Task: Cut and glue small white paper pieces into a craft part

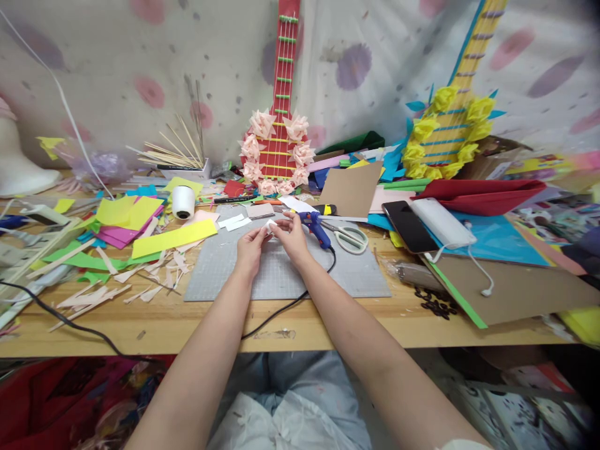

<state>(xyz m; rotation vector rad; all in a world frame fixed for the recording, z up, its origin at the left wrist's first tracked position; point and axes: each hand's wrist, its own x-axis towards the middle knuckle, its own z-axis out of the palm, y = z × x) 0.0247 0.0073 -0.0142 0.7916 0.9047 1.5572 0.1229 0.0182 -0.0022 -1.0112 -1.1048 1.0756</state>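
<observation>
A small white paper piece (270, 227) is held between the two hands over the far part of the grey cutting mat (281, 275), raised a little above the mat so that both sets of fingertips can work on it. The left hand (250, 245) is closed on its left side with thumb and fingers pinched together, and the right hand (291, 236) is closed on its right side in the same pinch, so the piece sits at the meeting point of the fingertips, partly hidden by them; whether it is being folded or merely held cannot be told. Just beyond the right hand a blue glue gun (315, 226) lies on the mat with its black cord (290, 305) trailing back over the table edge, apparently kept within easy reach. Scissors (349, 236) with pale handles rest just to the right of the gun. More white strips (234, 222) lie on the mat beyond the left hand. To the left, a yellow paper strip (174, 237), a stack of coloured sheets (126, 220) and a spool of white thread (182, 202) are spread over the wooden table (328, 325), among thin pale offcuts. Against the back wall a red paper guitar (277, 131) ringed with pink paper flowers is propped upright, and a yellow one (450, 128) leans to the right. A dark phone (409, 226) and a white power bank (443, 224) lie side by side on the right.
</observation>
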